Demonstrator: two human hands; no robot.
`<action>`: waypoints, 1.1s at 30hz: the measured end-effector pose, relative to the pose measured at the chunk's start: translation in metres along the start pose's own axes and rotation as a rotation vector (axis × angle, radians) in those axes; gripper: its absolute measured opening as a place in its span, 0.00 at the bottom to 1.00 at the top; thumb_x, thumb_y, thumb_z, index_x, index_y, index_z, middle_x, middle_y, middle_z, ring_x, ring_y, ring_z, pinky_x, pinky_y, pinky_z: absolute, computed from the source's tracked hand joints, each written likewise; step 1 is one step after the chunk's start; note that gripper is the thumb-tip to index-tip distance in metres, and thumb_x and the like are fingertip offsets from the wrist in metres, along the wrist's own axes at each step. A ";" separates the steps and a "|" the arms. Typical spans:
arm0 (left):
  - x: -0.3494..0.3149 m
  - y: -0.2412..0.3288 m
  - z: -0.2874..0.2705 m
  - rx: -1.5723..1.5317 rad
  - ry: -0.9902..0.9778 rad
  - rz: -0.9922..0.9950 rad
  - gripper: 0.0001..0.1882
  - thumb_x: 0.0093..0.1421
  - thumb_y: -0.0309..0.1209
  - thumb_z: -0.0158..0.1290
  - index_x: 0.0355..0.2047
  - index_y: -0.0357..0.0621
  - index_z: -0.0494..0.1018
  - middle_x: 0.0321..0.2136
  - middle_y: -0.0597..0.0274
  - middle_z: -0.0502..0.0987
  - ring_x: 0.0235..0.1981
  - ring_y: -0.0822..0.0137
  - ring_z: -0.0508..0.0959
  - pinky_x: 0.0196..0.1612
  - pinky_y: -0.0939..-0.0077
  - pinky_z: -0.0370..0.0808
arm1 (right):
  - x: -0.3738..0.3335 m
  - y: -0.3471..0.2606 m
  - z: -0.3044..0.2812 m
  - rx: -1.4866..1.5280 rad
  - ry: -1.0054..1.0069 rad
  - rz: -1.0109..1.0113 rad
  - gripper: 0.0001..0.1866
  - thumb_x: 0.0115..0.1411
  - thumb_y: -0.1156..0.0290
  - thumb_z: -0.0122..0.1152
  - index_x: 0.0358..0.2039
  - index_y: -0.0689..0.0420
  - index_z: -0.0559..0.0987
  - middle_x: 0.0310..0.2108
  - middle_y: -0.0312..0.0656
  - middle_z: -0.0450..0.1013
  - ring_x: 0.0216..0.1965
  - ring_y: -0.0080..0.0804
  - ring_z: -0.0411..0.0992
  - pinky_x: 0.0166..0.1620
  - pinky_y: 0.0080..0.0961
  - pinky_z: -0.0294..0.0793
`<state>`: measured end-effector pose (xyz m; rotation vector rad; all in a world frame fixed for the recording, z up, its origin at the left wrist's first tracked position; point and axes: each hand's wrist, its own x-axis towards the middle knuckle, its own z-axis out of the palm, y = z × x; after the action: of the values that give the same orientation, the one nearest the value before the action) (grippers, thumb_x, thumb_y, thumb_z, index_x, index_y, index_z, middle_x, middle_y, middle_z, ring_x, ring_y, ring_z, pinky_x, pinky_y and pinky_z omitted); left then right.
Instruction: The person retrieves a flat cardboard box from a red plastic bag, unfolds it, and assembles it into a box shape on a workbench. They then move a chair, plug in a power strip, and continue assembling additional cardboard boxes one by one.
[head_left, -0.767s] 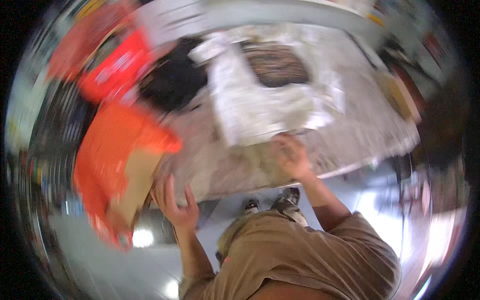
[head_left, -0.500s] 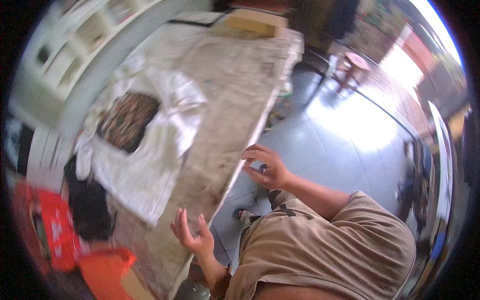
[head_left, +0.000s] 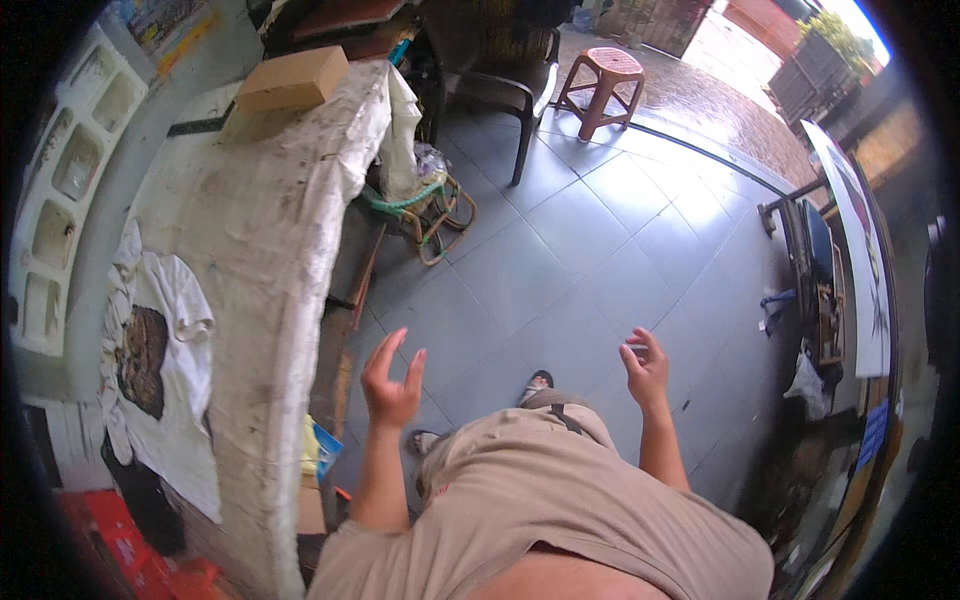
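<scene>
My left hand (head_left: 391, 384) is raised over the grey floor just right of the table, its fingers apart and nothing in them. Farther right, my right hand (head_left: 646, 366) hovers in the air with fingers loosely curved and parted, also holding nothing. The table (head_left: 262, 255) on my left carries a stained, pale cloth cover. On it lies a white T-shirt (head_left: 186, 375) with a dark brown printed or textured patch (head_left: 143, 362) on it. Neither hand touches the shirt or the table.
A cardboard box (head_left: 292, 78) sits at the table's far end. Beyond stand a dark chair (head_left: 500, 92) and a reddish-brown plastic stool (head_left: 603, 92). A bent-tube frame (head_left: 440, 222) is beside the table. Red bags (head_left: 118, 540) lie at lower left; a white panel (head_left: 850, 240) leans at right.
My view and body have turned right, so the table and shirt now sit farther left. Both hands have moved away from the table edge and spread apart over the floor.
</scene>
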<state>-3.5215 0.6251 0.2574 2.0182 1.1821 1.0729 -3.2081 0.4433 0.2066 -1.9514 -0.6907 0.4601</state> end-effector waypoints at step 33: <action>0.235 -0.437 0.244 -0.514 0.476 -1.531 0.24 0.41 0.30 0.57 0.41 0.52 0.67 0.39 0.65 0.69 0.41 0.70 0.68 0.39 0.69 0.67 | 0.441 0.043 -0.020 -0.562 -0.551 0.567 0.25 0.49 0.68 0.61 0.48 0.60 0.67 0.35 0.45 0.73 0.33 0.32 0.71 0.35 0.25 0.70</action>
<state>-3.4382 1.0156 -0.1248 0.1284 1.8383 0.7993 -2.8467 0.6971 0.1662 -2.5879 -0.6348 1.2988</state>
